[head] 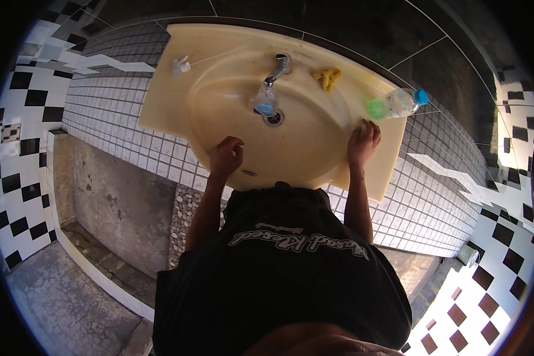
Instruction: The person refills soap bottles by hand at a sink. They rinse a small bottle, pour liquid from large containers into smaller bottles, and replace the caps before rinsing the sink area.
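A cream washbasin (302,147) spreads before me with a chrome faucet (277,71) at its back. Below the spout, near the metal drain (274,119), a clear plastic bottle (264,100) with a blue label stands in the bowl. My left hand (226,155) is loosely curled over the bowl's front left rim and holds nothing visible. My right hand (364,141) rests on the right rim, fingers bent, just below a clear bottle (398,104) with a blue cap and green contents, lying on its side. A yellow sponge or cloth (328,79) lies right of the faucet.
A white spray-pump head (183,66) with a thin tube lies on the basin's left ledge. Dark wall tiles (347,31) rise behind the basin. A low tiled wall edge (102,285) encloses a recess at the lower left. A white bucket (468,256) is at the lower right.
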### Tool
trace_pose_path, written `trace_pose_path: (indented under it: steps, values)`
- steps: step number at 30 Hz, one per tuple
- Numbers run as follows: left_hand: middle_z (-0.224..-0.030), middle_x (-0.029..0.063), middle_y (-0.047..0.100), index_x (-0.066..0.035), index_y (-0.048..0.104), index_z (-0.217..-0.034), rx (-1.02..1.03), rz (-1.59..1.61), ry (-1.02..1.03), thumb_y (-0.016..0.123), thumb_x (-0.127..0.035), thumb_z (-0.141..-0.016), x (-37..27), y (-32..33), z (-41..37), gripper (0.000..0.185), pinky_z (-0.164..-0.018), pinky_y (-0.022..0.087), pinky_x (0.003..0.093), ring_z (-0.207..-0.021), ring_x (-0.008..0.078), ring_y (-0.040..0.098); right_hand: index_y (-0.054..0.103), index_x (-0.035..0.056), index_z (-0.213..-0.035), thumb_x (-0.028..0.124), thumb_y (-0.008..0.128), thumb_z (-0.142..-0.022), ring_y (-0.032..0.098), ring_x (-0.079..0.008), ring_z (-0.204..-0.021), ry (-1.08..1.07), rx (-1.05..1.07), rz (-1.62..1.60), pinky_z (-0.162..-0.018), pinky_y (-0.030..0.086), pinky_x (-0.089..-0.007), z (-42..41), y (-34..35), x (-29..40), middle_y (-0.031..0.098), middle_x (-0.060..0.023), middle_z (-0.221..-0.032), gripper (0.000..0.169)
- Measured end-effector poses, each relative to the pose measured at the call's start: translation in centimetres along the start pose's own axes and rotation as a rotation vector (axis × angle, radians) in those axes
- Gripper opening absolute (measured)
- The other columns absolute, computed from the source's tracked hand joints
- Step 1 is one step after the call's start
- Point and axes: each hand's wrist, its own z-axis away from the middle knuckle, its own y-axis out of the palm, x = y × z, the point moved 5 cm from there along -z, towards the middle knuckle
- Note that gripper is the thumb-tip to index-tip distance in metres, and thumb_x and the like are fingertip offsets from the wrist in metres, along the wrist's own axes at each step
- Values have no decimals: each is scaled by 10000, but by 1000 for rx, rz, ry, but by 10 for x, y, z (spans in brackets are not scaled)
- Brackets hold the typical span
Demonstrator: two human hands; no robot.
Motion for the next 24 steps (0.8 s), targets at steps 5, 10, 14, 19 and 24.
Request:
trace_pose_path:
  steps: [5, 10, 14, 19, 24]
  values:
    - [-849, 78, 693, -89, 673, -861, -6, 19, 5, 597, -14, -794, 2, 1, 1, 126, -611, 549, 370, -711, 274, 687, 646, 68, -1142, 85, 628, -845, 503, -360, -1193, -5, -16, 21, -1032, 390, -480, -1, -1, 1, 594, -164, -1184, 299]
    - [-852, 83, 692, -85, 669, -858, 3, 15, 7, 600, -12, -793, 3, 2, 1, 119, -631, 552, 382, -730, 286, 689, 643, 59, -1147, 81, 625, -838, 491, -386, -1199, -3, -5, 15, -1038, 387, -496, 1, 0, 1, 581, -178, -1194, 311]
    - [-855, 89, 689, -81, 666, -859, 30, 25, -17, 599, -9, -794, 4, 2, 1, 118, -636, 553, 389, -741, 292, 689, 645, 63, -1147, 97, 624, -850, 503, -348, -1195, -1, -13, 45, -1033, 386, -472, 0, -1, 2, 602, -159, -1182, 299]
    - [-859, 94, 688, -79, 665, -860, 26, 18, -9, 599, -6, -794, 2, 2, 0, 118, -633, 551, 389, -742, 290, 688, 628, 52, -1161, 132, 657, -879, 511, -352, -1178, 58, -21, -18, -1023, 398, -471, -11, -2, 21, 605, -154, -1193, 295]
    - [-864, 102, 688, -63, 669, -879, 51, 22, -69, 593, 29, -807, 2, 2, 1, 140, -683, 547, 366, -789, 275, 697, 584, 32, -1203, 128, 715, -858, 625, -351, -1050, -158, 243, -444, -890, 508, -432, -15, 41, 90, 629, -182, -1142, 382]
